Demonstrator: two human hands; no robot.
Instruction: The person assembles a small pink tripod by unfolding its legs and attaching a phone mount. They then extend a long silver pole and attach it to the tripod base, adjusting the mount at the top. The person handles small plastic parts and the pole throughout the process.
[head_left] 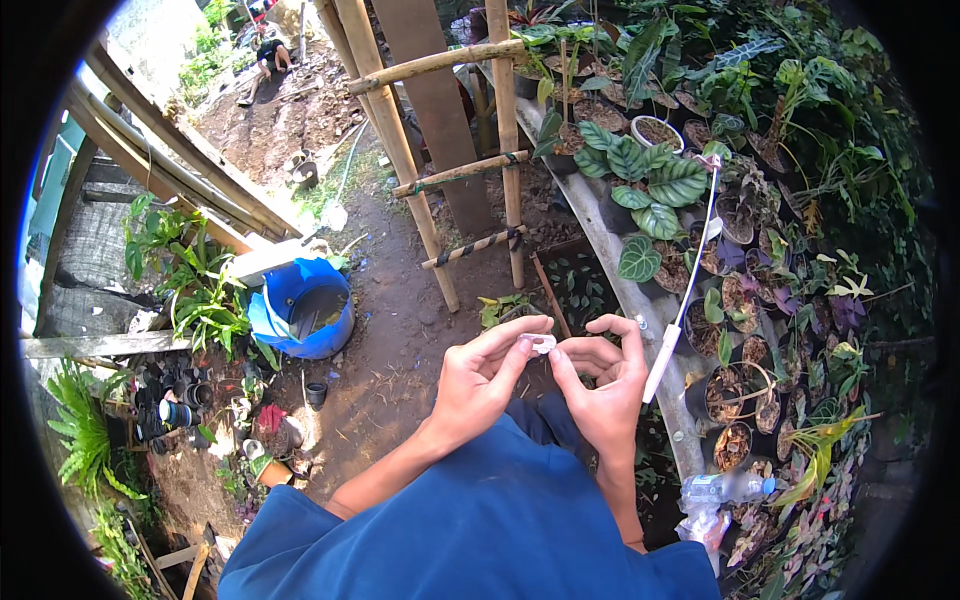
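Observation:
In front of my chest, my left hand (480, 375) pinches a small white piece (541, 343) between thumb and fingers. The piece looks like plastic, but its exact kind is too small to tell. My right hand (605, 385) meets it from the other side, thumb and a bent finger closing at its right end, with the index finger arched above. To the right of that hand, a thin wand with a white handle (662, 362) leans across the concrete ledge (640, 300), its far tip among potted plants.
Potted plants (660, 180) crowd the right side, with a clear bottle (728, 487) near them. A bamboo frame (460, 170) stands ahead. A broken blue barrel (330, 340) sits left on the dirt path (390, 340). Far off, another person (268, 55) crouches on bare soil.

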